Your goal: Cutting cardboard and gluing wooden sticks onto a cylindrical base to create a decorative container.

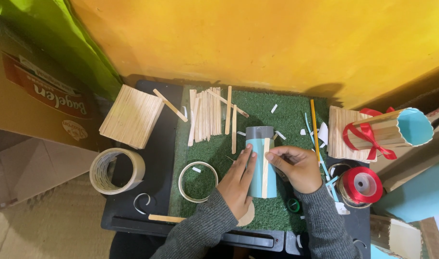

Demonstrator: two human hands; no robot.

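Matt pale wooden stick [265, 168] on a smooth blue paper-covered tube [260, 163], over rough green artificial turf [286, 120].
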